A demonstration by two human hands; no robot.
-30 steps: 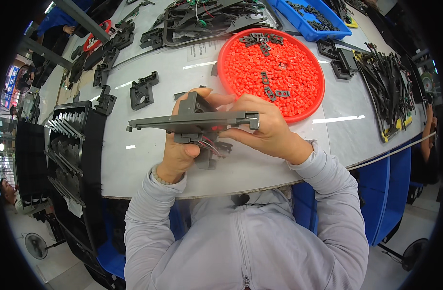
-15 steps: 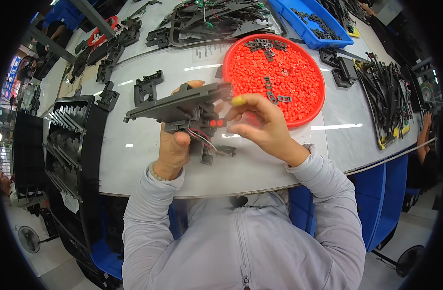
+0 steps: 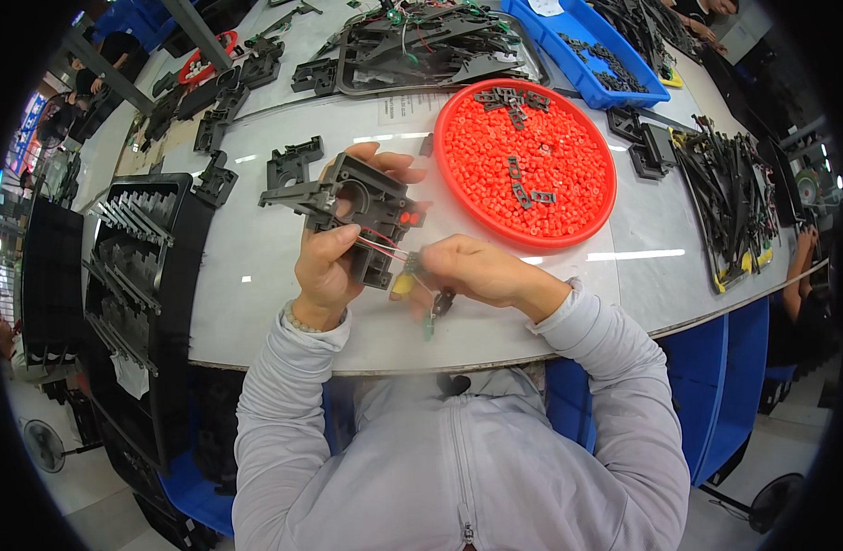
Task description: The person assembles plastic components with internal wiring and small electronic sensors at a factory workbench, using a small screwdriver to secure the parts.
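Note:
My left hand (image 3: 325,271) is closed around a dark grey plastic housing (image 3: 377,197), which is tilted above the table with its hollow side showing. Two small red round pieces (image 3: 409,219) sit in the side of the housing. Thin red and white wires (image 3: 382,242) run out of it toward my right hand (image 3: 484,271). There the fingers pinch a small green circuit board (image 3: 411,264), partly covered by them. One fingertip wears a yellow cover (image 3: 403,284). A blurred small black part (image 3: 443,302) dangles below these fingers.
A round red tray (image 3: 554,241) full of small red pieces, with several dark clips on top, lies ahead. Behind it are a tray of dark parts (image 3: 440,55) and a blue bin (image 3: 587,60). Black racks (image 3: 184,230) stand left; long dark parts (image 3: 738,193) lie right.
My left hand has turned the housing so that its hollow side shows. My right hand has moved down from beside the red pieces and now pinches the wired circuit board.

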